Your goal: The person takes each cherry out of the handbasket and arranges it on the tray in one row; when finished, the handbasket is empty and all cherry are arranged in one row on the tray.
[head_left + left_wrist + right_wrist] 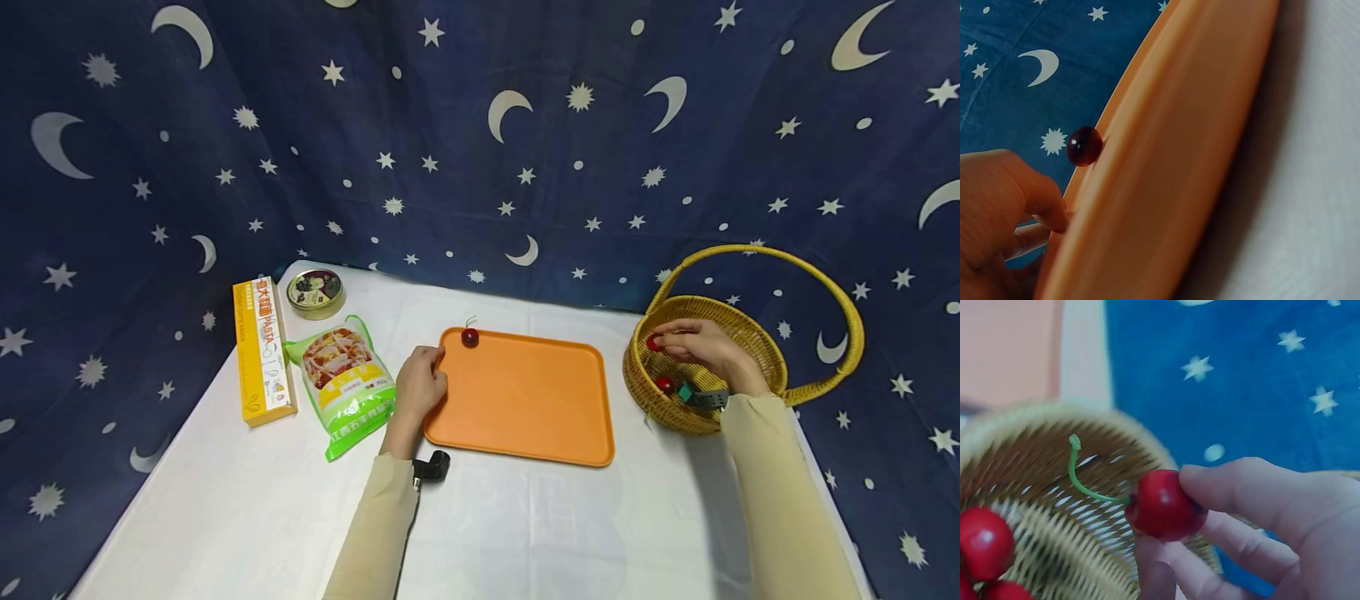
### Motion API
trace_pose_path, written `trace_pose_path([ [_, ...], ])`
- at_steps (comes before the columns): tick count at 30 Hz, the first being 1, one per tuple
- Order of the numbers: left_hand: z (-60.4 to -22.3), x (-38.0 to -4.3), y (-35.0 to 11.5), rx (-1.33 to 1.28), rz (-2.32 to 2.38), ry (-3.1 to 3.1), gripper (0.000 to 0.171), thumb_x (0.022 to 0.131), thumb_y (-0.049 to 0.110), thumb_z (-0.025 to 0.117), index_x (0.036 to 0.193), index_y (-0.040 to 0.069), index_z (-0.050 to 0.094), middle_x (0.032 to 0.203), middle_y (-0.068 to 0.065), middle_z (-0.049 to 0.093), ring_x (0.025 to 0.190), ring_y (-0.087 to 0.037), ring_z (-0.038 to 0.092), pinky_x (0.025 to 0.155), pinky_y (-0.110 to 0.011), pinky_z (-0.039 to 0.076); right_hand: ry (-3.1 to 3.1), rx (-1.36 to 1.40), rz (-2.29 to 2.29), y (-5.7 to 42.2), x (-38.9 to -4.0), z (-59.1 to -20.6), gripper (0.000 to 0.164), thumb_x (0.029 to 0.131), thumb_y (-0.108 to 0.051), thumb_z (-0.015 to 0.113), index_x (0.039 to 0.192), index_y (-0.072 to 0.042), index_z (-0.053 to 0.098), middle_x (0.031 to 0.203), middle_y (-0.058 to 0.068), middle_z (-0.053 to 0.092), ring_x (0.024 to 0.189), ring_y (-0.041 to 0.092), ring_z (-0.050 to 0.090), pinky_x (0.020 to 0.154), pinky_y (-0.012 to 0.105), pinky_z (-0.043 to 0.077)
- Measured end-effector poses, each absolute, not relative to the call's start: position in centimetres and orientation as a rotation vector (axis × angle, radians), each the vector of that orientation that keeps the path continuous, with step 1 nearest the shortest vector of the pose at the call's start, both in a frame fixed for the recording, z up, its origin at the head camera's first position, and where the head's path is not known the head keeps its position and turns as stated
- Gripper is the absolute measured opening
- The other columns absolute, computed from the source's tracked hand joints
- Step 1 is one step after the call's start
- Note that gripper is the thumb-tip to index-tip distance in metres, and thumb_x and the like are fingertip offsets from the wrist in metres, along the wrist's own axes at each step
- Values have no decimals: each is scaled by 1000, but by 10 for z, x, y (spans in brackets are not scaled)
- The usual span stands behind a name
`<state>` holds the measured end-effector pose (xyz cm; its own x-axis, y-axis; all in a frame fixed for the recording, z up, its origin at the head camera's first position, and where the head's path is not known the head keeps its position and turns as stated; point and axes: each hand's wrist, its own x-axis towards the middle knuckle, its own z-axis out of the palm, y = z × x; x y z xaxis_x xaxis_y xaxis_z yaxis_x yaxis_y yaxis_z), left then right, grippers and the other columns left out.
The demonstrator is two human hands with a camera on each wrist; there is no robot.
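Note:
Over the wicker basket (757,350), my right hand (701,346) pinches a red cherry (1166,505) between thumb and fingers. Its curved green stem points away from the hand. More red cherries (986,544) lie in the basket below; the head view shows one cherry (664,384) near the basket's front wall. My left hand (420,383) grips the left rim of an orange tray (525,400), thumb at the edge in the left wrist view. A dark red cherry (469,337) with a stem sits at the tray's far left corner.
Left of the tray lie a green bag of food (348,387), a yellow and white pasta box (264,350) and a round tin (316,293). The basket's tall handle (851,317) arches up at the right. A dark starry cloth (450,125) hangs behind the white table.

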<state>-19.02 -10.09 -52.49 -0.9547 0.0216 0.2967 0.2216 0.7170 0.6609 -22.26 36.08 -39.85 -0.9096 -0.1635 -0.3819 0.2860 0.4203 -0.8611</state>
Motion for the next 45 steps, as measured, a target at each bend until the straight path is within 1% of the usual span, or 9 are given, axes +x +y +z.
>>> trace_pose_path([
  [4, -525, -190, -101, -199, -1072, -2656, 43, 77, -2, 59, 119, -5, 67, 112, -21, 64, 102, -39, 63, 88, -48, 49, 2231, 113, -1617, 358, -218, -381, 19, 97, -13, 62, 114, -11, 69, 91, -8, 72, 78, 7, 67, 74, 24, 56],
  [8, -523, -189, -102, -187, -1074, -2660, 43, 77, -3, 59, 119, -6, 67, 112, -22, 64, 102, -39, 63, 89, -48, 49, 2177, 35, -1714, 346, -218, -369, 18, 96, -6, 60, 109, -13, 69, 94, -3, 72, 84, 11, 69, 75, 25, 56],
  [12, -521, -189, -102, -189, -1085, -2664, 43, 77, -3, 59, 120, -6, 67, 113, -22, 63, 103, -39, 62, 90, -48, 49, 2154, -16, -1754, 323, -221, -370, 25, 95, -2, 61, 120, -2, 63, 97, 0, 72, 87, 13, 71, 77, 26, 56],
  [17, -520, -188, -102, -187, -1105, -2663, 43, 77, -3, 59, 119, -6, 67, 113, -22, 63, 103, -40, 62, 89, -49, 49, 2235, 1, -1699, 278, -230, -389, 44, 93, -9, 66, 129, 12, 51, 93, -2, 71, 84, 11, 70, 77, 26, 56],
  [21, -520, -187, -102, -183, -1092, -2663, 42, 77, -3, 60, 118, -7, 68, 111, -22, 64, 102, -39, 63, 88, -48, 49, 2291, 18, -1695, 236, -239, -417, 42, 91, -10, 69, 123, 13, 56, 87, -4, 71, 82, 12, 69, 79, 28, 56],
  [27, -519, -188, -102, -179, -1114, -2664, 43, 76, -4, 59, 119, -6, 67, 113, -22, 64, 103, -40, 62, 89, -48, 49, 2229, 132, -1808, 172, -247, -457, 34, 86, -5, 71, 115, 10, 62, 86, 6, 73, 83, 29, 70, 85, 45, 54],
  [35, -521, -191, -102, -188, -1116, -2661, 44, 76, -4, 58, 119, -6, 68, 113, -22, 64, 102, -39, 63, 88, -48, 49, 2303, 387, -1906, 109, -250, -486, 30, 77, -2, 79, 102, 6, 65, 79, 11, 69, 61, 16, 67, 61, 26, 56],
  [41, -523, -191, -102, -196, -1088, -2663, 44, 76, -3, 58, 119, -5, 68, 112, -21, 64, 102, -39, 63, 88, -48, 50, 2495, 451, -1875, 87, -246, -492, 26, 75, -11, 83, 89, 0, 66, 75, 14, 70, 61, 24, 67, 55, 24, 51],
  [45, -523, -191, -102, -183, -1083, -2668, 44, 76, -3, 58, 119, -4, 68, 112, -21, 64, 102, -39, 63, 88, -48, 50, 2542, 470, -1826, 80, -246, -493, 28, 74, -16, 85, 89, -2, 65, 72, 10, 66, 58, 20, 63, 54, 23, 49],
])
